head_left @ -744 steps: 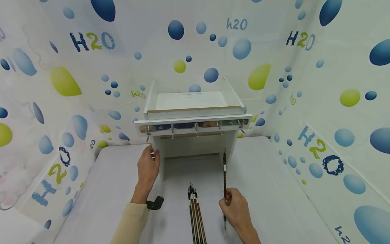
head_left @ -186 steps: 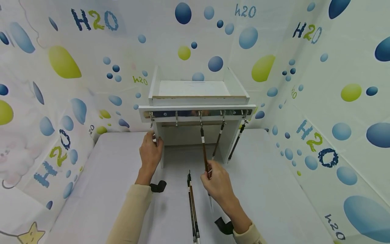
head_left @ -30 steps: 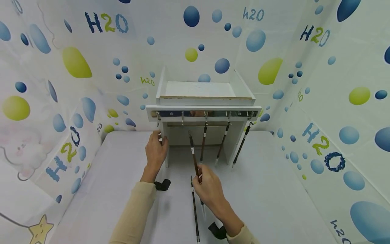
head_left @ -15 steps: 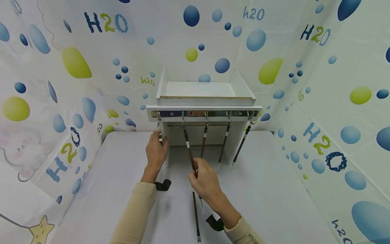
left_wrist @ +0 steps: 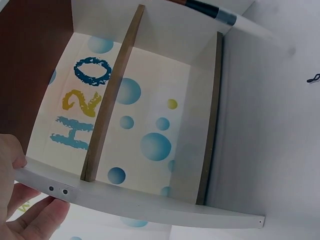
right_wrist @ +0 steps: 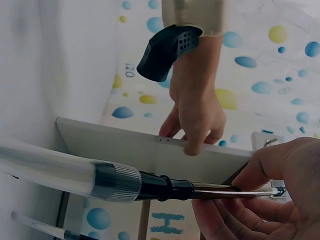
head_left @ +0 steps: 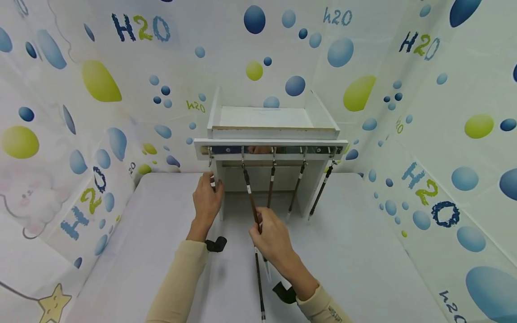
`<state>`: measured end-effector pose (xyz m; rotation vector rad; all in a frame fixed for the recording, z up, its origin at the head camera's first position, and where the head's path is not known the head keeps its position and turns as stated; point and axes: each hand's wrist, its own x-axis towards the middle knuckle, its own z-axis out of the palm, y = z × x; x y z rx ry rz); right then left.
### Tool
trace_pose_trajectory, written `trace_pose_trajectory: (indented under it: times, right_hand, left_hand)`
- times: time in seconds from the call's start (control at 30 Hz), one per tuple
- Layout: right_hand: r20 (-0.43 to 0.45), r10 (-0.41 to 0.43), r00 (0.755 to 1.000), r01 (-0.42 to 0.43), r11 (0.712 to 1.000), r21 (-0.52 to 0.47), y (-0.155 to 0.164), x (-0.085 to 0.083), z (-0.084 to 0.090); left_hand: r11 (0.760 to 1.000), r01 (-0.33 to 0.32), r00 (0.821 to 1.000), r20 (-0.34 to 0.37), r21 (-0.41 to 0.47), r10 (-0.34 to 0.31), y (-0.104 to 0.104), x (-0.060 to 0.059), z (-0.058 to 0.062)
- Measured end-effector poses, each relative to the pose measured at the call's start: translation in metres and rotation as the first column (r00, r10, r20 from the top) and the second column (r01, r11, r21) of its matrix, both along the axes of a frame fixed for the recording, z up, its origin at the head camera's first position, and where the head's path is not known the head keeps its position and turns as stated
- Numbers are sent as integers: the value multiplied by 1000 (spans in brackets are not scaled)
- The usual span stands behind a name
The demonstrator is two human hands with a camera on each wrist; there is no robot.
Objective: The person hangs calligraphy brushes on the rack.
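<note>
My right hand (head_left: 274, 237) pinches a calligraphy brush (head_left: 251, 197) by its brown handle, with its white bristles (right_wrist: 45, 167) pointing down and towards me. The brush's top end meets the second hook (head_left: 243, 154) from the left; whether its loop sits over that hook is too small to tell. With thumb and fingers on opposite faces, my left hand (left_wrist: 37, 212) grips the left side panel (left_wrist: 145, 207) of a white shelf (head_left: 274, 133). Three more brushes hang from the hooks to the right, including a middle one (head_left: 271, 181) and a rightmost one (head_left: 321, 190).
Another brush (head_left: 259, 282) lies on the white tabletop (head_left: 347, 260), below the right hand. The leftmost hook (head_left: 210, 157) bears no brush. A white curtain (head_left: 218, 31) with blue and green spots surrounds the table at the back and sides.
Three brushes have gone from the table onto the hooks since the earliest frame. Over the last second, the right hand carried a fourth left to the second hook. The left hand stays on the panel.
</note>
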<state>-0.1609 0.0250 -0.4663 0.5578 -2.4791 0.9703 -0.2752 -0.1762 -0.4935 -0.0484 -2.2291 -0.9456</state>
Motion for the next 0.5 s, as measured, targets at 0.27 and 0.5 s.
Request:
trace_pose_trajectory:
  times: [0.27,0.5]
  right_hand:
    - [1,-3,1000,3,1000,3,-1,-1,2]
    - [-7,-7,1000,7,1000,19,-2,-1,4]
  left_hand:
    - [1000,-3,1000,15,4,2,0,0,0]
    - [1000,-7,1000,2,3,7,1,1,2]
